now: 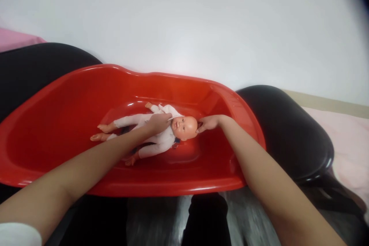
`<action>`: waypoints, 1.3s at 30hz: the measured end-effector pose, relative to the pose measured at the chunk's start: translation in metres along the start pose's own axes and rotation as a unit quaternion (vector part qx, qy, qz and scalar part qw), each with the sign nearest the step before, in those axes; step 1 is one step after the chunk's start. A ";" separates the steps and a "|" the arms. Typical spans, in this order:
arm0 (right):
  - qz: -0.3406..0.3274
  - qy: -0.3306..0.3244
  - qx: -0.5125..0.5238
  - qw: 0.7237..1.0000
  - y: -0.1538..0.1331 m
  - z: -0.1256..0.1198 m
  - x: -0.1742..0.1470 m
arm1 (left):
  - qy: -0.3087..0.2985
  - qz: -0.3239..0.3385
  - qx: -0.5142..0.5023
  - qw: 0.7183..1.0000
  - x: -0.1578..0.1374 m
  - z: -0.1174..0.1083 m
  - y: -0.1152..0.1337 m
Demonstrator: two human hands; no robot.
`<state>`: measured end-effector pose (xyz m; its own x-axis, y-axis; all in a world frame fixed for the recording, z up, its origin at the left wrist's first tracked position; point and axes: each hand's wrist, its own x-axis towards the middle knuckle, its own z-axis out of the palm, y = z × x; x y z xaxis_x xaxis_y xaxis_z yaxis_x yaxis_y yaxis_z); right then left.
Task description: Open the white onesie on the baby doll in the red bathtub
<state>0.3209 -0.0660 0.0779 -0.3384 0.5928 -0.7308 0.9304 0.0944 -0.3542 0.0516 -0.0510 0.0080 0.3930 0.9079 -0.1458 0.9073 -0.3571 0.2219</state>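
A small plastic baby doll in a white cloth romper point(150, 130) is lying on its back in the shallow bottom of a glossy red plastic baby bathtub point(57, 123). The doll's long axis is running left to right across the scene, with its 2 bare feet pointing left and its smooth, hairless head point(186, 125) pointing right.

The left hand point(158, 122) is reaching in from the near left and resting on the doll's chest just beside the chin, fingers curled narrow and seeming to pinch a fold of the white cloth at the collar; whether the cloth is truly gripped is hard to tell. The right hand point(209, 123) is coming in from the near right, lying directly right of the head on the same axis, its fingertips loosely bent and touching the crown of the head without closing around it. The left hand is therefore the one over the body, while the right hand is the one at the head end.

The tub is hard and shiny, with a rounded rim, and is sitting across 2 black glossy rounded chairs point(288, 130). A plain white wall point(184, 19) is filling the far side, and pink fabric point(346, 142) is showing at the right.
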 end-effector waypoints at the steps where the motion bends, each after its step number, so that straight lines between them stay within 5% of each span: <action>1: 0.004 -0.003 -0.002 1.000 -0.002 -0.001 -0.002 | 0.018 0.023 0.007 1.000 0.003 0.001 -0.003; 8: 0.009 -0.013 -0.004 1.000 -0.010 -0.002 -0.008 | 0.078 0.037 0.052 0.995 0.013 0.003 -0.019; 15: 0.015 -0.013 -0.007 1.000 -0.008 -0.002 -0.006 | 0.084 -0.042 0.075 0.993 0.023 0.005 -0.043; 31: 0.013 -0.006 0.001 1.000 -0.013 -0.002 -0.010 | 0.099 -0.098 0.061 0.988 0.038 0.013 -0.092; 39: 0.007 0.031 0.024 0.999 -0.017 -0.001 -0.017 | 0.103 -0.112 0.053 0.987 0.035 0.009 -0.095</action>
<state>0.3107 -0.0767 0.0972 -0.3140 0.6427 -0.6988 0.9267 0.0473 -0.3729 -0.0196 0.0125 -0.0264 0.1528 0.9880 0.0216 0.9826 -0.1542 0.1036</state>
